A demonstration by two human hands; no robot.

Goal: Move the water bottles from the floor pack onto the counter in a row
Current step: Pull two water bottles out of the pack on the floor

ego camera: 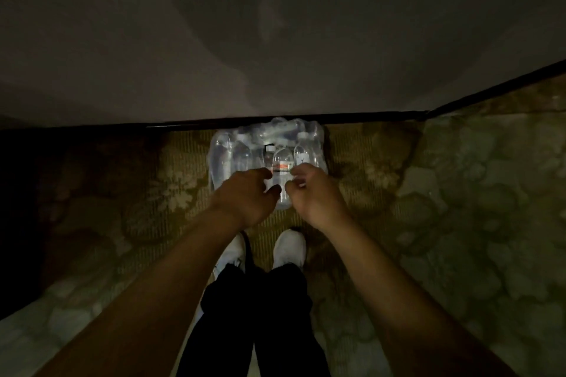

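A clear plastic-wrapped pack of water bottles [232, 153] lies on the carpet against the wall. One bottle with a red label [281, 167] shows at its front middle. My left hand [248, 196] and my right hand [315, 196] reach down to the pack's near edge, one on each side of that bottle. The fingers and thumb of each hand are curled and seem to pinch the plastic wrap beside the bottle. Dim light hides the exact contact. No counter is in view.
A plain wall with a dark baseboard [367, 117] runs right behind the pack and turns a corner at the right. Patterned carpet [444, 193] covers the floor. My white shoes [289, 246] and dark trouser legs stand just short of the pack.
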